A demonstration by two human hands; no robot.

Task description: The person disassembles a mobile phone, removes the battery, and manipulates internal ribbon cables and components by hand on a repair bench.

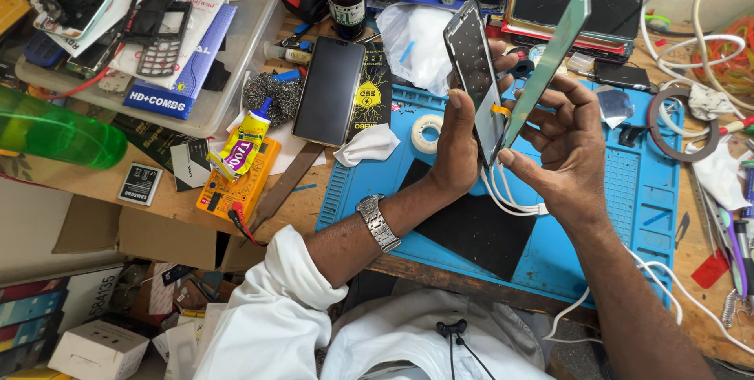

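**Reader:** What are your hands doing right now?

**Me:** Above the blue work mat [644,191], my left hand [459,140] is clamped on a phone body [475,74], thumb along its edge, holding it upright. My right hand [561,148] has its fingers pinched on the lower edge of the glass screen panel [554,54], which tilts away from the body like an opened book. The two meet only near the bottom, where an orange flex strip [499,110] shows between them.

**Reader:** Which step is that?

**Me:** I judge the panel is half parted from the body. The next move calls for care at that strip: a slow, steady hinge, no twisting.

**Reader:** Anything else nearby?

**Me:** A tape roll [426,133] lies on the mat's left part, and a second phone [328,89] lies just beyond its left edge.
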